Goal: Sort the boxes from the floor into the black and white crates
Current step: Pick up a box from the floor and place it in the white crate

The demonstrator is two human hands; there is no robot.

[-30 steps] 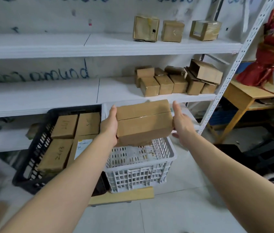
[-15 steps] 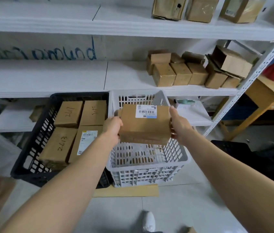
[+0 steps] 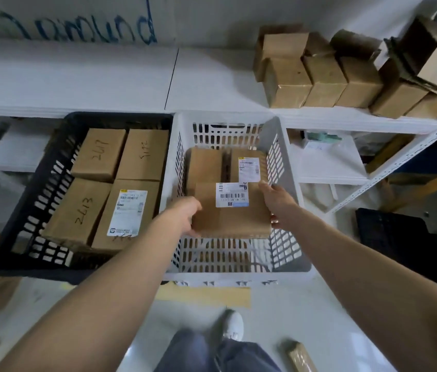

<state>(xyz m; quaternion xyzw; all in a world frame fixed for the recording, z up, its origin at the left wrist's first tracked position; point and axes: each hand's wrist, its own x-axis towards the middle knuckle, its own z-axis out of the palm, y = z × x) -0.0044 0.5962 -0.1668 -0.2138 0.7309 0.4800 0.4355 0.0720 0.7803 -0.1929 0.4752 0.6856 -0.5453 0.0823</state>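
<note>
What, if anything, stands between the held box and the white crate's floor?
Nothing visible does. The left hand and right hand hold the box over the white crate's near half. A plain box and a labelled box lie at its far end, seemingly beyond the held one. The spot directly beneath is hidden.

Brown box with white barcoded label; white slotted crate; black slotted crate; white shoe; blue jeans.
</note>
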